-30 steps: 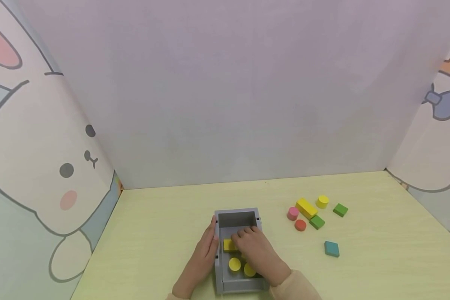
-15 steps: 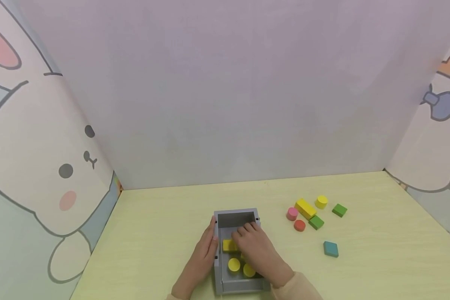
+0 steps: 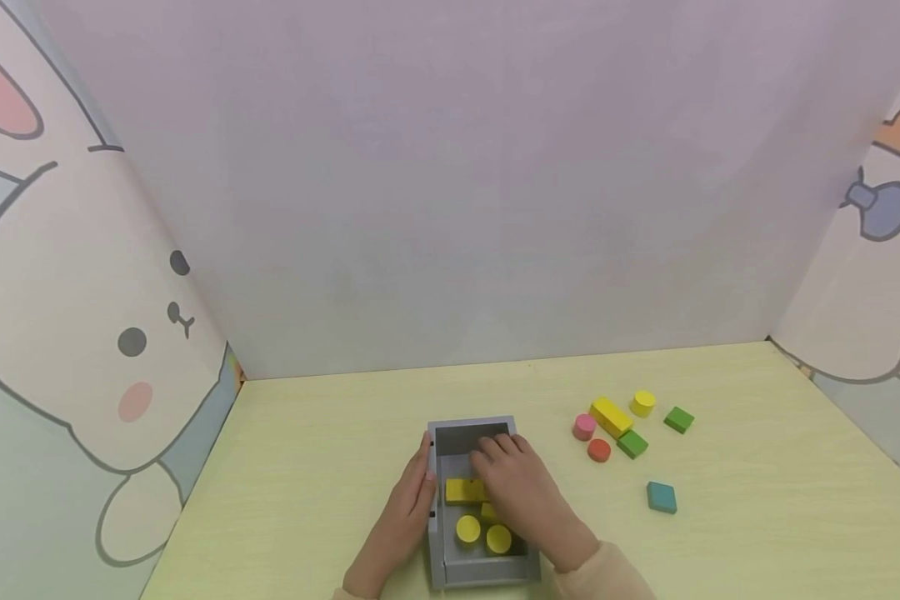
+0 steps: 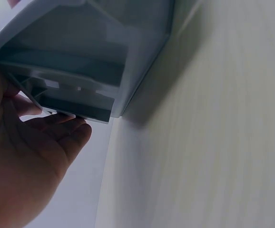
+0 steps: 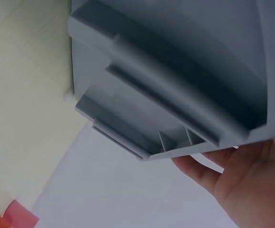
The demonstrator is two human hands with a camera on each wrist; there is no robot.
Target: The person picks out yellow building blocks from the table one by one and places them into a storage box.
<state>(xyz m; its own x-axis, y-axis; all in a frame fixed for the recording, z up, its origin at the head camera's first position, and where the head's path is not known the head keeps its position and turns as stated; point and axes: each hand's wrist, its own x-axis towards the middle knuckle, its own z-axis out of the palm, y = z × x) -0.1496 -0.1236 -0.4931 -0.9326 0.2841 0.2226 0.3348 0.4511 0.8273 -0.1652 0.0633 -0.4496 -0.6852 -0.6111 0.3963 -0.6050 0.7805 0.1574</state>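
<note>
A grey box (image 3: 487,572) stands near the table's front edge in the head view. Inside it lie a yellow rectangular block (image 3: 465,492), two yellow cylinders (image 3: 468,530) and another yellow block (image 3: 490,512), partly covered. My left hand (image 3: 403,508) rests along the outside of the box's left wall, fingers fairly straight. Over the right wall reaches my right hand (image 3: 521,483), its bent fingers just above the yellow rectangular block; nothing shows between them. From the left wrist, the left fingers (image 4: 75,137) touch the box's edge. The right wrist view shows the right hand partly behind the box wall.
To the right on the table lie a pink cylinder (image 3: 584,427), a red disc (image 3: 599,450), a yellow block (image 3: 611,417), a yellow cylinder (image 3: 642,404), two green blocks (image 3: 633,444) and a teal block (image 3: 662,497). A pale back wall (image 3: 495,208) borders the table.
My right hand has shifted slightly right, off the yellow rectangular block, so more of that block and the one beside it shows. The left hand and box look still.
</note>
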